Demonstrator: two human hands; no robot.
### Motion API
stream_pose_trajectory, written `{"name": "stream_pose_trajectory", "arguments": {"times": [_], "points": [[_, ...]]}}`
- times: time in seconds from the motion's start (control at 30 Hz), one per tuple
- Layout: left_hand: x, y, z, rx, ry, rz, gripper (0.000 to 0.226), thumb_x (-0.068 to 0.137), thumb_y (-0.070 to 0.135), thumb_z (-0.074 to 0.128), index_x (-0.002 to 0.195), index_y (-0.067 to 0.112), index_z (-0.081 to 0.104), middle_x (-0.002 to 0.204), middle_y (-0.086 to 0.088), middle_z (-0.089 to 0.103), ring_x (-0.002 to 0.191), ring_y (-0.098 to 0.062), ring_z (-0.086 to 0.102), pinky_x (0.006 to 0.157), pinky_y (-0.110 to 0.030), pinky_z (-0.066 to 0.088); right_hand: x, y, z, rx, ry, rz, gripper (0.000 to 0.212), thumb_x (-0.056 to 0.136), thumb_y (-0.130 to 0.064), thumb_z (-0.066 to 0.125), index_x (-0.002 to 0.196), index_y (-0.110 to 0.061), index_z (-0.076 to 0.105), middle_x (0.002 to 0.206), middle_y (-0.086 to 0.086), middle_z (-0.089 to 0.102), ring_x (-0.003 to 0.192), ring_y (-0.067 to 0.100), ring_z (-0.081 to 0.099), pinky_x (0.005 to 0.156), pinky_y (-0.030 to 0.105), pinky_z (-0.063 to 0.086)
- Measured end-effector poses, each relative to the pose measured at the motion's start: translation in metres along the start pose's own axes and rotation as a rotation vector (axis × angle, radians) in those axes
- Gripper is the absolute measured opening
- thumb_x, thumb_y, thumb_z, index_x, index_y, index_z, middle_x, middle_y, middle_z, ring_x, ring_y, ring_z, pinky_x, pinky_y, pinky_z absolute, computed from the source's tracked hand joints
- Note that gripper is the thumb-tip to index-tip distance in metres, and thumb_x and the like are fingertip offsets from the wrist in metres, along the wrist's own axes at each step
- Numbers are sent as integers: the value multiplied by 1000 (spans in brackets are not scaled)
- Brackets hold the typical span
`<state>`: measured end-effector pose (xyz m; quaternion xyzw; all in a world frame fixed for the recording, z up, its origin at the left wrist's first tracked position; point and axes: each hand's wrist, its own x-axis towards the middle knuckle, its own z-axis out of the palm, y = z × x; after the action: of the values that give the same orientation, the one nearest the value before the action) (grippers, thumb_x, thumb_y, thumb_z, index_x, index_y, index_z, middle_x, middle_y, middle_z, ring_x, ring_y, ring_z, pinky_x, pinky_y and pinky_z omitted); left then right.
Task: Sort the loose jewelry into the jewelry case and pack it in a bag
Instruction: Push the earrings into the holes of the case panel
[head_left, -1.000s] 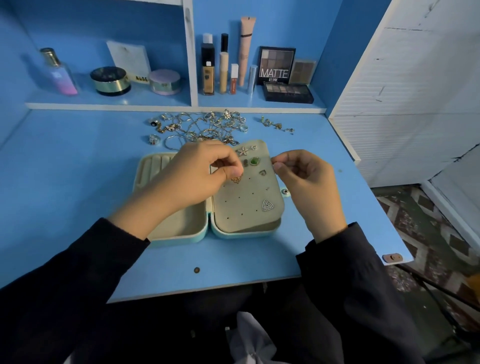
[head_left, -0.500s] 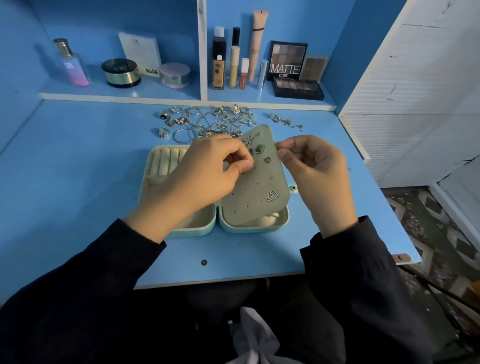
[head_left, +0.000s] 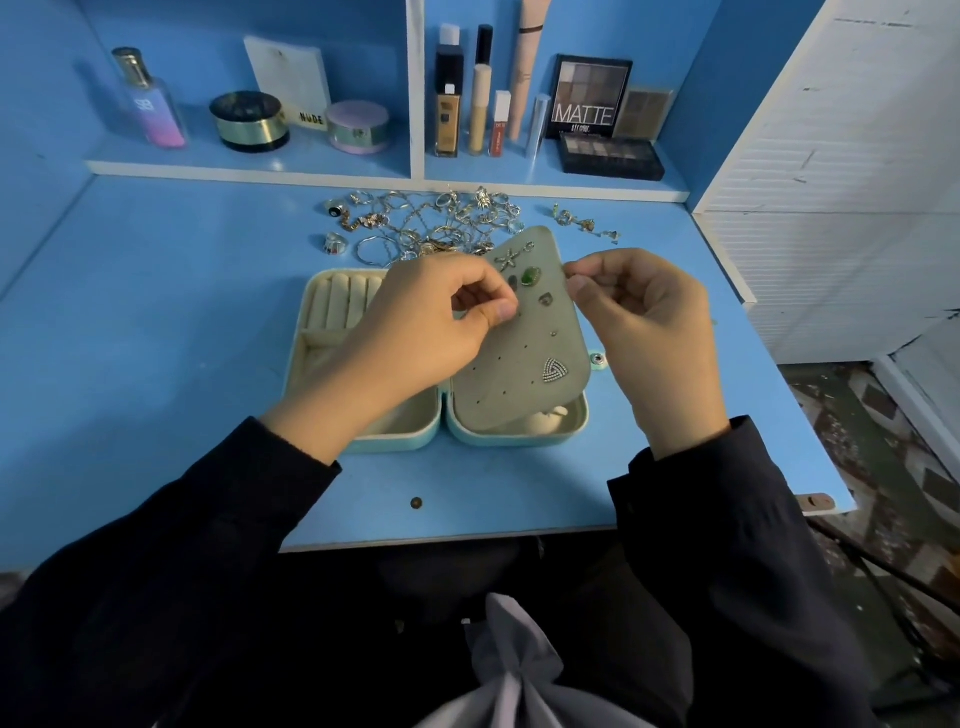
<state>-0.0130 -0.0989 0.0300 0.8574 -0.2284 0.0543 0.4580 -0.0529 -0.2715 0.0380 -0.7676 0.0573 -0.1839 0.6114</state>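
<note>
The jewelry case (head_left: 397, 441) sits open on the blue tabletop (head_left: 156, 338), its two halves side by side. The left half has a row of pale ring rolls (head_left: 343, 301) at the back. The right half has the grey-green earring panel (head_left: 519, 364) tipped up out of it, lower end down in the case and top end raised toward the shelf, with something white just showing underneath.

A few pieces are already pinned on the panel: a star earring (head_left: 506, 260) and a green stone (head_left: 531, 275) near the top, and a sparkly triangle earring (head_left: 555, 371) lower down.

The left hand (head_left: 415, 322) is curled up, thumb and forefinger pinched together right on the panel's left edge by the little holes. I can't tell if there's a tiny piece between them. The right hand (head_left: 649, 322) pinches the panel's upper right edge with thumb and forefinger, the other fingers curled in.

The loose jewelry (head_left: 431, 223) is a tangled heap of rings and chains just behind the case, with a smaller cluster (head_left: 582, 223) off to the right.

Behind that is the shelf (head_left: 260, 169), with a perfume bottle (head_left: 148, 98), two round jars, some foundation tubes and a MATTE palette (head_left: 589, 98). There's bunched grey fabric (head_left: 519, 670) down in the person's lap.
</note>
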Motion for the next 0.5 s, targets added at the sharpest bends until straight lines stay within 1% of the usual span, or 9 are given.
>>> {"name": "stream_pose_trajectory", "arguments": {"times": [0.17,0.33,0.43,0.5], "points": [[0,1,2,39,52,19,15,85,10,71,81,24,70,78,19,65,78,-2,61,72,-8,46,0,-1,1,18,-4,-7,12,87,1,63,84,-10,68,84,8,72,74,12,66,72,23,55],[-3,1,6,63,64,10,10,84,11,73,83,21,72,79,19,62,72,4,57,70,-7,44,1,-2,3,31,-17,-21,14,87,2,63,84,-10,68,83,7,72,74,11,65,71,22,53],[-3,1,7,38,60,-4,11,84,13,73,84,23,71,78,21,62,70,8,55,69,-5,43,2,-3,3,17,-12,-32,15,86,2,63,83,-11,68,84,7,72,74,11,65,72,22,53],[-2,-1,7,14,59,-15,11,85,14,73,84,25,70,79,20,64,71,6,57,70,-6,45,2,-2,3,17,-13,-33,16,86,1,63,82,-13,68,84,7,72,74,11,65,72,23,53]]}}
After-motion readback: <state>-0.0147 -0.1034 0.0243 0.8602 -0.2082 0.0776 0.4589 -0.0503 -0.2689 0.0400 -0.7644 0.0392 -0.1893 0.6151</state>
